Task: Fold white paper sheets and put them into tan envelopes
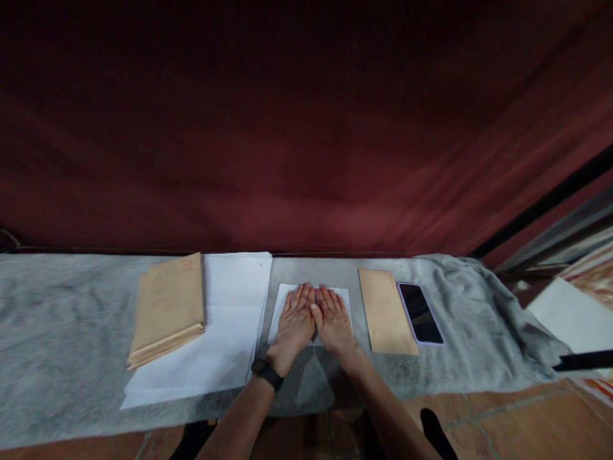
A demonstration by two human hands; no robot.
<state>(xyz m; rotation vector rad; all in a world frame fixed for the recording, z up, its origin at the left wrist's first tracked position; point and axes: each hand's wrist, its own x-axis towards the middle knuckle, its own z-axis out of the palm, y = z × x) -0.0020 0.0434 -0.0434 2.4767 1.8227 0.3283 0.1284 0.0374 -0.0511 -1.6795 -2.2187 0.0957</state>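
A small white sheet of paper (275,326), perhaps folded, lies on the grey cloth in front of me. My left hand (297,319) rests flat on it, fingers stretched out and pointing away from me. Beside it, my right hand (332,319) is pressed flat on the same paper, its thumb touching or overlapping the left hand. Most of the paper's middle is hidden under both palms. Right of the hands, a single brown envelope (387,313) lies flat.
To the left, a stack of brown envelopes (170,297) sits on larger white sheets (230,319). A phone (421,313) with a purple edge lies right of the single envelope. Grey cloth (62,332) covers the table. A dark red curtain (306,160) hangs behind it.
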